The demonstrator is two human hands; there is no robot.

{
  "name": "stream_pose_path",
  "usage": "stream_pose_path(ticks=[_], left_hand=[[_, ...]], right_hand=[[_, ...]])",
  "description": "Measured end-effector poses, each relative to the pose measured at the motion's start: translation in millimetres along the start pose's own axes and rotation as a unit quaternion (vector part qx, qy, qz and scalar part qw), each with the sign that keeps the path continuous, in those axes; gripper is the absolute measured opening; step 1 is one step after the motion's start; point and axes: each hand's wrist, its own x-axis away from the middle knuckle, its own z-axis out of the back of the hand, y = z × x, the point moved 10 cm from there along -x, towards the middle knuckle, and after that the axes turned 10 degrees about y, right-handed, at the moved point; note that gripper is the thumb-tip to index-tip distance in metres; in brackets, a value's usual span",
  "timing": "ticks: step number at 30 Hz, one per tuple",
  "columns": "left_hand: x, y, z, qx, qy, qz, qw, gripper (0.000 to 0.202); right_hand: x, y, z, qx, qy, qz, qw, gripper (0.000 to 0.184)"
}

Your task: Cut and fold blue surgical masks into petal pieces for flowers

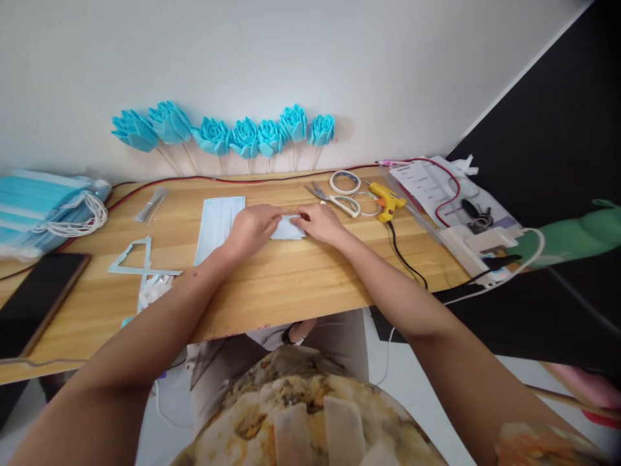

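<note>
My left hand (253,230) and my right hand (320,223) meet over the middle of the table, fingers bent in a pinch. Between them is a small pale blue piece of face-mask fabric (287,230), gripped at its upper edge on both sides. It looks folded; part of it is hidden by my fingers. Just left of my left hand lies a flat light blue face mask (216,217), partly covered by that hand. Beyond my right hand are scissors (348,206) with white handles, lying with their blades apart, and a yellow glue gun (387,200).
Blue fabric flowers (245,139) on sticks lean against the wall. At left are stacked masks (36,210), cut strips (145,259) and a phone (41,298). A tape roll (334,185), papers (422,181), a power strip (468,252) and a green bottle (567,236) stand right. Cords cross the table.
</note>
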Motion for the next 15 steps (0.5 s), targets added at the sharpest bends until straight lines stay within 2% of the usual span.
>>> stream_pose_path(ticks=[2, 5, 9, 15], left_hand=[[9.6, 14.1, -24.1, -0.032, -0.074, -0.062, 0.995, 0.035], [21.0, 21.2, -42.4, -0.099, -0.138, -0.092, 0.981, 0.035], [27.1, 32.4, -45.5, -0.156, -0.19, -0.114, 0.963, 0.036], [42.3, 37.1, -46.6, -0.192, -0.242, -0.116, 0.944, 0.062]], right_hand=[[-0.1, -2.9, -1.0, 0.032, 0.001, 0.008, 0.999, 0.027], [0.2, -5.3, -2.2, 0.063, -0.002, 0.013, 0.998, 0.028], [1.7, -10.7, -2.2, 0.101, -0.002, 0.032, 0.994, 0.029], [3.4, -13.8, -3.3, 0.121, 0.003, 0.038, 0.992, 0.027]])
